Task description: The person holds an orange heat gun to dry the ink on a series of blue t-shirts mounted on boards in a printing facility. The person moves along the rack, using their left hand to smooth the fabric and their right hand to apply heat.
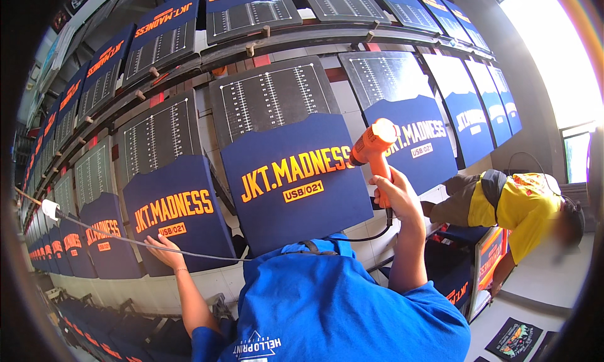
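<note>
My right hand is closed around the handle of an orange heat gun, held over the right edge of a navy shirt stretched on a black board. This shirt carries a yellow-orange print. A black cord leaves the bottom of the gun's handle. My left hand holds nothing, its fingers apart, close to the lower edge of the printed navy shirt on the left. Across that hand runs a thin grey cable, from a white connector; whether they touch I cannot tell.
Several more boards with printed navy shirts stand in rows left, right and beyond a dark metal rail. At the right a co-worker in a yellow shirt bends over a framed printing screen. Further navy shirts lie at lower left.
</note>
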`<action>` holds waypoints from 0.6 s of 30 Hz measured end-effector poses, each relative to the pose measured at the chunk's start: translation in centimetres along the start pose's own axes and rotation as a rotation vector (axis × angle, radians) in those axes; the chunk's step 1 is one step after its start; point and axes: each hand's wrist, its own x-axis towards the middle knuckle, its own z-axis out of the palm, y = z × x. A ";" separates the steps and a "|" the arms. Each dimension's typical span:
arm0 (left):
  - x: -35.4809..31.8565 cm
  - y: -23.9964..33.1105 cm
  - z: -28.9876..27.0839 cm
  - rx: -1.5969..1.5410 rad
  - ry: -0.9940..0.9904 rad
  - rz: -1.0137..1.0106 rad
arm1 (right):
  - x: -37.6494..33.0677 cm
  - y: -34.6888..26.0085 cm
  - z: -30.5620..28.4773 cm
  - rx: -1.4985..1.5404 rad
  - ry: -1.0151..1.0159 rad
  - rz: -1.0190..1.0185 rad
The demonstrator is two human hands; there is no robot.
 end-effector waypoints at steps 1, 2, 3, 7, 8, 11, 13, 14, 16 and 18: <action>0.8 -0.4 0.5 0.050 -0.082 -0.120 | -0.2 0.1 -0.1 -0.008 -0.003 0.022; 1.1 -0.9 0.7 0.070 -0.110 -0.165 | -0.6 0.0 -0.1 -0.016 -0.006 0.044; 1.7 -0.5 0.8 0.085 -0.145 -0.208 | -0.9 -0.1 -0.2 -0.029 -0.003 0.068; 2.8 1.4 1.4 0.134 -0.210 -0.253 | -1.7 0.3 0.0 -0.046 0.005 0.077; 2.8 1.8 1.5 0.114 -0.213 -0.231 | -1.7 0.4 0.1 -0.026 -0.005 0.071; 2.4 3.3 1.6 0.106 -0.228 -0.162 | -1.5 0.5 0.4 -0.004 -0.031 0.053; 1.6 3.9 2.0 0.073 -0.199 -0.066 | -1.6 0.0 1.3 -0.032 -0.046 0.041; 1.3 4.0 2.1 0.057 -0.184 -0.019 | -1.6 -0.1 1.3 -0.035 -0.066 0.055; 1.3 4.2 2.0 0.047 -0.200 -0.010 | -1.6 -0.1 1.2 -0.041 -0.104 0.083; 1.8 4.3 1.7 0.051 -0.215 -0.028 | -1.4 0.2 1.6 -0.045 -0.100 0.063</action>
